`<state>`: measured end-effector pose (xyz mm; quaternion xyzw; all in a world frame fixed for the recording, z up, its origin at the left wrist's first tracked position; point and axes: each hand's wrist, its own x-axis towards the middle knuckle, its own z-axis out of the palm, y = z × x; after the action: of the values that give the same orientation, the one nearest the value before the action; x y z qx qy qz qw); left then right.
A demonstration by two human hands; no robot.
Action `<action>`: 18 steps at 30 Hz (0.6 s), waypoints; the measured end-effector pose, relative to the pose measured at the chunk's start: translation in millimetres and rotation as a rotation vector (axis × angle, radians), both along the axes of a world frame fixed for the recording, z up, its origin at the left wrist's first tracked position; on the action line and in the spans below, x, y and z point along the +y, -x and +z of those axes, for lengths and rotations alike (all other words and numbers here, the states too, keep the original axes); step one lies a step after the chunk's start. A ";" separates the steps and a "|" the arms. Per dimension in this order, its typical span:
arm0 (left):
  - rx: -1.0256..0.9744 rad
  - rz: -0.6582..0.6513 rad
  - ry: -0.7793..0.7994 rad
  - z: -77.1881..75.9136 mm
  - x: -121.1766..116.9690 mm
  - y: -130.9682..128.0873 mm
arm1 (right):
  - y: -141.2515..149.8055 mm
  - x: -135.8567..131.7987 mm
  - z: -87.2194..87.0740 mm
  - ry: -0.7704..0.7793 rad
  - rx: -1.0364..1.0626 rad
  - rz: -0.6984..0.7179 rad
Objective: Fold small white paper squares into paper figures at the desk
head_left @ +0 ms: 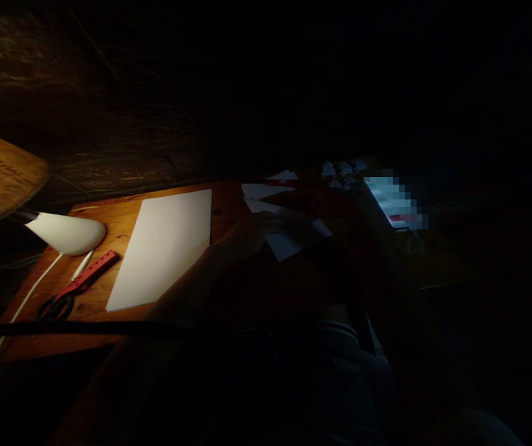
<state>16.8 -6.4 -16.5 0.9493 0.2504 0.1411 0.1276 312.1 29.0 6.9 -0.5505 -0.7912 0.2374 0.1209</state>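
A small piece of white paper is at the middle of the table, partly in shadow. My left hand is closed on its left edge, fingers bent in the dim light. The dark shape of my right hand lies at the paper's upper side, its fingers lost in the darkness. Just beyond my hands are several white paper pieces, some with pointed corners. A large stack of white sheets lies flat to the left of my left forearm.
On the left stand a lamp with a white base and scissors beside a red perforated strip. Several small folded paper shapes sit at the back right, near a lit, pixelated screen. The wooden table meets a dark wall.
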 end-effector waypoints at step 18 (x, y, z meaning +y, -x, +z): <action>-0.034 -0.004 0.009 2.1 -2.9 0.7 | 19.3 -4.3 28.0 0.240 -0.223 0.006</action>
<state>16.1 -9.4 -14.4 0.9467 0.2468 0.1559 0.1362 292.9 24.7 34.8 -0.5816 -0.7672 0.2681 -0.0349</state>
